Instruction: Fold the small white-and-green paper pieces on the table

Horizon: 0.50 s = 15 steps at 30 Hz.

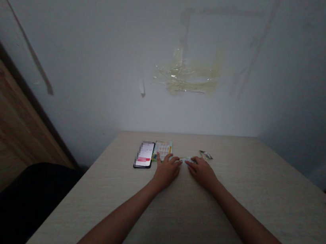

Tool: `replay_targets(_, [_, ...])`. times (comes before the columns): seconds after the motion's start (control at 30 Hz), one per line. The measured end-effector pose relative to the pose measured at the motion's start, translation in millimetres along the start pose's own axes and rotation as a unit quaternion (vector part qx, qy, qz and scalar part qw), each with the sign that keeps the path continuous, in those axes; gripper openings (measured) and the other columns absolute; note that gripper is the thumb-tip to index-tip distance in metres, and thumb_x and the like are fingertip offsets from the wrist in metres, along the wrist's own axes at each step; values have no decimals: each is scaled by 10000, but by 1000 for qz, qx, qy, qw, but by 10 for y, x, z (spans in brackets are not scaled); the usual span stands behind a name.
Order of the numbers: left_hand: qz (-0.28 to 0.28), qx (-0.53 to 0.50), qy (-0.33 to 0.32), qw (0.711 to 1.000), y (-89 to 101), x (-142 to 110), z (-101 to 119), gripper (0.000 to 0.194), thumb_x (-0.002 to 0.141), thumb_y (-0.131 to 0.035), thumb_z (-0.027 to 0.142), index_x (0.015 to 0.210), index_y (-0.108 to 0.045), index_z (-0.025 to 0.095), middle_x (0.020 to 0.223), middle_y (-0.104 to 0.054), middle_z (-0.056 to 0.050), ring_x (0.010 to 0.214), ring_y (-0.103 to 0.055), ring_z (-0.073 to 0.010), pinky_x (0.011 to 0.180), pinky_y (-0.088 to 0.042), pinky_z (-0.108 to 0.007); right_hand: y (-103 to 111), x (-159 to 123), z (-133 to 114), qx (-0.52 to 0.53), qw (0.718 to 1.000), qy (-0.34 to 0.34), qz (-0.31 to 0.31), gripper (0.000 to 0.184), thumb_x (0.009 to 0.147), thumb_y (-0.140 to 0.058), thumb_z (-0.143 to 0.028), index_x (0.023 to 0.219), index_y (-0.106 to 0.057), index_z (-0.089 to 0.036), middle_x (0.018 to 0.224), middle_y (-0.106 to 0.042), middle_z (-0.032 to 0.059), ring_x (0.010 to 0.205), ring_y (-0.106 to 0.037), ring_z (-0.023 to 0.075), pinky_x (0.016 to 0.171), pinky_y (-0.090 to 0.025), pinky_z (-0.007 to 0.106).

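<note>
A small, pale printed piece of paper (186,160) lies low on the table between my two hands. My left hand (167,172) has its thumb and forefinger together at the paper's left end, while its outer fingers spread over the lower edge of a printed sheet (164,148). From the other side, my right hand (204,174) pinches the paper's right end with bent fingers. The fingertips partly cover the paper, so its full shape is hidden. Left of the sheet lies a phone (144,155) with its screen lit and partly blurred.
A small crumpled wrapper-like scrap (206,155) lies beyond my right hand. The pale wooden table (229,210) meets a wall (100,49) with peeling clear tape (187,77). At the left are a dark rounded object (43,186) and a wooden panel (0,104).
</note>
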State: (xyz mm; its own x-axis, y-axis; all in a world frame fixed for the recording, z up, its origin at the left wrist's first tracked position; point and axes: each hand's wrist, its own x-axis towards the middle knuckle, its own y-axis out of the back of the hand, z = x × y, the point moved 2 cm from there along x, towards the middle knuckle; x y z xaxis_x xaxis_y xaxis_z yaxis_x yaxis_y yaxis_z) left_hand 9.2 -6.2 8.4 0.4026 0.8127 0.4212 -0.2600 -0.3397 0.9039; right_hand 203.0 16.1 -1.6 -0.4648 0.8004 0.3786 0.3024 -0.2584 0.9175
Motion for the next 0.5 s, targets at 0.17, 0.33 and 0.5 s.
replay_targets(0.17, [-13,-7,-5,1000,-42,-3,-15,314,970,-432,354,1230,-607,373,1266,-650,-7,1334,-388,-304,1085,-16,-771,-10,-7,6,11,1000,4,11,355,940,-499,-268,1270,-629,-276,1112,-615,109,1005,-560,217,910,-452,356])
replay_targets(0.33, [-16,-7,2,1000,-61,-14,-23,332,967,-430,391,1258,-589,384,1291,-639,-4,1343,-376,-320,1069,-27,-788,-30,-2,23,17,1000,9,12,356,934,-505,-260,1267,-634,-268,1121,-616,115,1021,-560,221,927,-451,365])
replay_targets(0.5, [-19,-12,3,1000,-54,-10,-18,346,969,-413,398,1283,-559,389,1318,-621,5,1350,-366,-323,1047,-7,-809,-29,5,26,16,1000,13,10,353,933,-508,-257,1260,-641,-262,1125,-617,120,1022,-559,223,937,-449,369])
